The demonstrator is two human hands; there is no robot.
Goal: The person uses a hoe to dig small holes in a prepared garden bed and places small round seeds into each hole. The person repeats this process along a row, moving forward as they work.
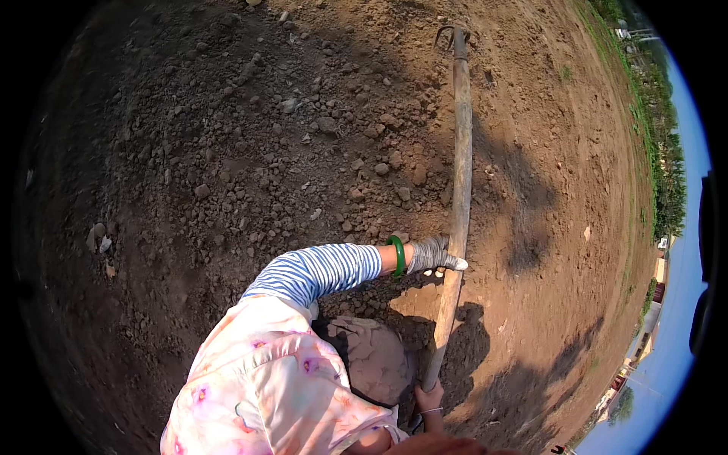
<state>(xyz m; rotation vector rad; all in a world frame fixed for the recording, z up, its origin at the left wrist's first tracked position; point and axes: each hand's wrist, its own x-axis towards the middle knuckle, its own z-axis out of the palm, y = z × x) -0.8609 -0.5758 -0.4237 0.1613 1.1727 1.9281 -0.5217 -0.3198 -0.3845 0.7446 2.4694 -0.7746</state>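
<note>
A long-handled hoe with curved metal tines (446, 35) stretches from the bottom of the view to the top. Its head rests at or near the soil; contact cannot be told. My left hand (433, 254), in a grey work glove with pale fingertips, is wrapped around the wooden handle (462, 153) below its middle. A green bangle (397, 256) circles that wrist, under a striped sleeve (324, 267). Lower down, my bare right hand (429, 395) grips the handle near its butt end. A thin bracelet sits on the right wrist.
Loose, cloddy soil (256, 165) with small stones covers the left and middle. Smoother, sunlit earth (574, 187) lies right of the handle, crossed by shadows. Brown patterned trousers (375, 358) show a bent leg close below my hands. Trees (671, 187) and buildings line the far edge.
</note>
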